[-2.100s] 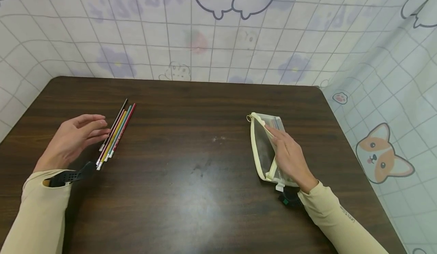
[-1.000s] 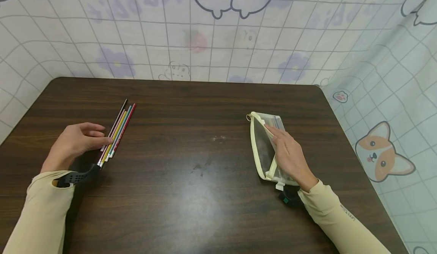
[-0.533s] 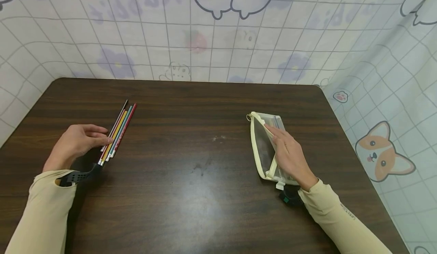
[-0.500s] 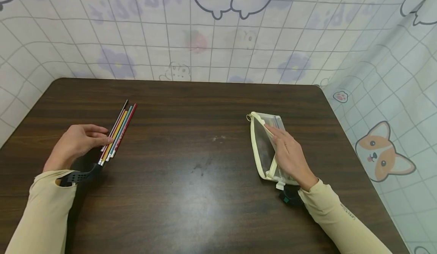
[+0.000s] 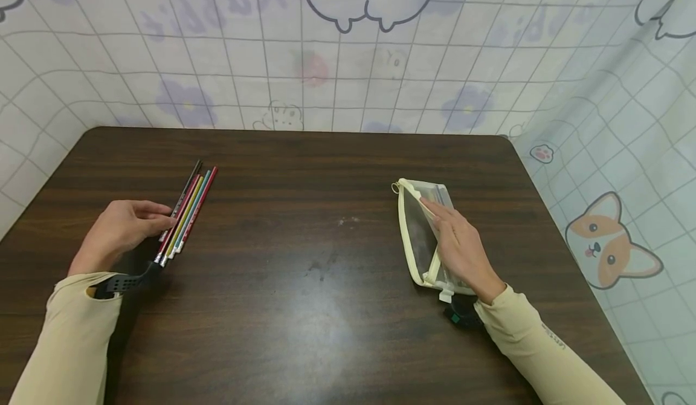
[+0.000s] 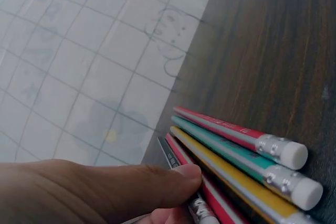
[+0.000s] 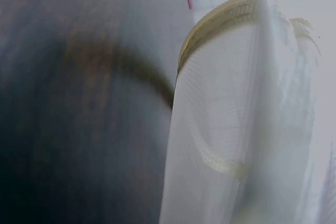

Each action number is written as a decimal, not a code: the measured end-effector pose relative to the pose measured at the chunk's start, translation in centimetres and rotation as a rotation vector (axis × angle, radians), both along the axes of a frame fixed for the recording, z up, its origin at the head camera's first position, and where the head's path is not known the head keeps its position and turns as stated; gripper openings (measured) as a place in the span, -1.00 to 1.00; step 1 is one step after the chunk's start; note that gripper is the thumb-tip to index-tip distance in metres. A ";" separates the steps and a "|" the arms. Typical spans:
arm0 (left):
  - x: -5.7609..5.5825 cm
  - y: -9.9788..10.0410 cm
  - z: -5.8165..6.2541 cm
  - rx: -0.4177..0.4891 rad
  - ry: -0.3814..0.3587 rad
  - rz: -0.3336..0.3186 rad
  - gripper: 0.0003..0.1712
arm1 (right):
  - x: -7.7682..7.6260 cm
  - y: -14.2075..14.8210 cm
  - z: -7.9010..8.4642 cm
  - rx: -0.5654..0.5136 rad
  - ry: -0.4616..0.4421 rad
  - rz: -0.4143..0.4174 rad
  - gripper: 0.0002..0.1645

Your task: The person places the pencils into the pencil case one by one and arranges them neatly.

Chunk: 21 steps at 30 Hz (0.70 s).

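Several striped pencils lie side by side at the left of the table in the head view: yellow (image 5: 190,202), teal (image 5: 198,194), two red ones and a black pencil (image 5: 190,176). My left hand (image 5: 116,233) pinches the black pencil near its eraser end; in the left wrist view the thumb (image 6: 157,182) lies across it, close against the nearer red pencil (image 6: 212,192). On the right, a see-through pencil pouch (image 5: 417,233) with a cream zip is unzipped and gapes toward the left. My right hand (image 5: 462,248) rests on its right side, fingers straight along the rim.
The dark wooden table (image 5: 304,332) stretches between the two hands. A white gridded curtain (image 5: 348,54) hangs along its back and sides. A dark band sits at each wrist.
My left hand has come down and right onto the pencils, its thumb closing on the black one. That pencil and the neighbouring red have shifted slightly. The right hand and pouch stay put.
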State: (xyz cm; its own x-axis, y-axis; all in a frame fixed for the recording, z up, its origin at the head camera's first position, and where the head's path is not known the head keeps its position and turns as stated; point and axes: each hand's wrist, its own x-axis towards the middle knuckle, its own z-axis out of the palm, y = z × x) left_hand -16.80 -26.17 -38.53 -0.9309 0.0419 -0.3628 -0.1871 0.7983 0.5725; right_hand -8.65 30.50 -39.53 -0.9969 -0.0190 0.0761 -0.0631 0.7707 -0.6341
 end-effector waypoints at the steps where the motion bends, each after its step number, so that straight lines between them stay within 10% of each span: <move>1: 0.0 0.0 0.0 0.001 0.000 -0.003 -0.31 | 0.0 0.0 0.0 0.001 0.002 0.000 -0.40; 21: 0.2 -0.3 1.2 0.032 0.077 0.024 -0.43 | 0.0 0.0 -0.1 0.013 0.013 0.004 -0.40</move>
